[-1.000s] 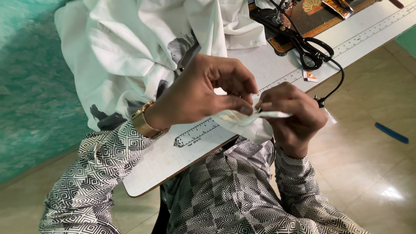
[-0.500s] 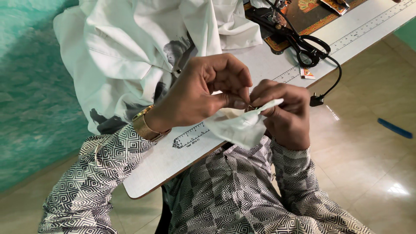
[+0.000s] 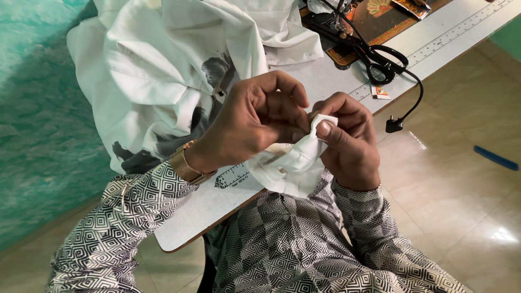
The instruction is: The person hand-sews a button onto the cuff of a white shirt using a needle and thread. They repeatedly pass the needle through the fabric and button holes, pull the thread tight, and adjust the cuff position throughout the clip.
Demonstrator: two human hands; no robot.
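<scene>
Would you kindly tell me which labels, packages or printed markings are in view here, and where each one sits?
Small packet or tag: on the white table beside the black scissors; flat, orange and white.
Printed ruler scale: along the table's front edge; dark ticks on white.
No screens or signs.

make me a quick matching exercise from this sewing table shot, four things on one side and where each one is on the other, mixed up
Things
1. small white folded cloth piece
2. black-handled scissors
3. gold metal wristwatch
4. large white garment with black print

Places
A. on the left wrist
B. heaped on the table's far left side
C. pinched between both hands' fingers
D. lying on the white table beside the printed ruler strip

Pairs: 1-C, 2-D, 3-A, 4-B
</scene>
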